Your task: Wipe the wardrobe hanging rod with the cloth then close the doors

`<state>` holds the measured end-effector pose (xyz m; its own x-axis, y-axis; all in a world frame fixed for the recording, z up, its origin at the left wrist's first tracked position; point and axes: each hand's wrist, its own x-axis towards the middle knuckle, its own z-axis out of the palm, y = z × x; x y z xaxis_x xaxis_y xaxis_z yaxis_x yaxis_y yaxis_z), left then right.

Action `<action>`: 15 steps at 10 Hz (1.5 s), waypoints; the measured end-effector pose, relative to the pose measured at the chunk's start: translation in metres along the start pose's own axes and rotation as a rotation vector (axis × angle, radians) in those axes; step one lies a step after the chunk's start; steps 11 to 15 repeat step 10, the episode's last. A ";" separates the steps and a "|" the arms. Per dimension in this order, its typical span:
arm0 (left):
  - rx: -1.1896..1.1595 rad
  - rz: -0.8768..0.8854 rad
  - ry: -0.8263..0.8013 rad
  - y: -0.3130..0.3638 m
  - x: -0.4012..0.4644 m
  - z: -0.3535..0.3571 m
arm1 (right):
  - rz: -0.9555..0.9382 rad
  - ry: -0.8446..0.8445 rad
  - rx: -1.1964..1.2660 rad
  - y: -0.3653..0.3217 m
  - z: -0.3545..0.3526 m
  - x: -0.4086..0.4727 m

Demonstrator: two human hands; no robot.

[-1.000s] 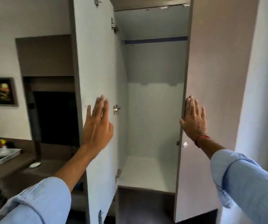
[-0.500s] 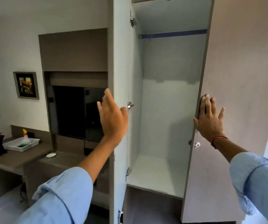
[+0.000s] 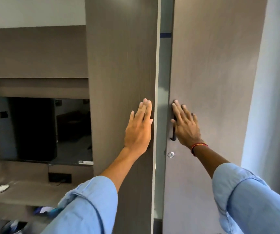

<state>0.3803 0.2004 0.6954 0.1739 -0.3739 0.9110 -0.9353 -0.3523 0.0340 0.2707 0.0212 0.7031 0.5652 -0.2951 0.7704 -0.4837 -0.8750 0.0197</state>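
Observation:
Two tall grey-brown wardrobe doors fill the middle of the view, with only a narrow gap between them. My left hand [image 3: 140, 125] lies flat, fingers together, on the outer face of the left door [image 3: 120, 65] near its free edge. My right hand [image 3: 184, 124] lies flat on the right door [image 3: 217, 65], over its dark vertical handle [image 3: 174, 135]. Through the gap a short piece of the blue hanging rod [image 3: 165, 35] shows near the top. No cloth is in either hand.
A round lock [image 3: 170, 155] sits on the right door below the handle. Left of the wardrobe is a dark recessed TV niche [image 3: 39, 129] above a brown counter [image 3: 26, 191] with a small white dish [image 3: 0, 189]. A pale wall [image 3: 277, 98] stands at the right.
Both doors have swung inward from wide open to nearly shut. My left hand went from the door's edge to its outer face; my right hand stayed flat on the right door.

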 end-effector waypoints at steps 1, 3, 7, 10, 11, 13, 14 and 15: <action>0.046 -0.027 -0.088 0.015 0.024 0.041 | -0.004 0.007 -0.010 0.005 0.014 0.010; 0.059 -0.089 -0.146 0.017 0.044 0.091 | 0.012 0.005 -0.071 0.012 0.041 0.028; 0.069 -0.165 -0.292 0.017 0.075 0.135 | 0.006 0.008 -0.148 0.023 0.065 0.044; 0.132 -0.189 -0.489 0.025 0.092 0.102 | 0.044 -0.323 0.365 0.028 0.000 0.044; 0.132 -0.189 -0.489 0.025 0.092 0.102 | 0.044 -0.323 0.365 0.028 0.000 0.044; 0.132 -0.189 -0.489 0.025 0.092 0.102 | 0.044 -0.323 0.365 0.028 0.000 0.044; 0.132 -0.189 -0.489 0.025 0.092 0.102 | 0.044 -0.323 0.365 0.028 0.000 0.044; 0.132 -0.189 -0.489 0.025 0.092 0.102 | 0.044 -0.323 0.365 0.028 0.000 0.044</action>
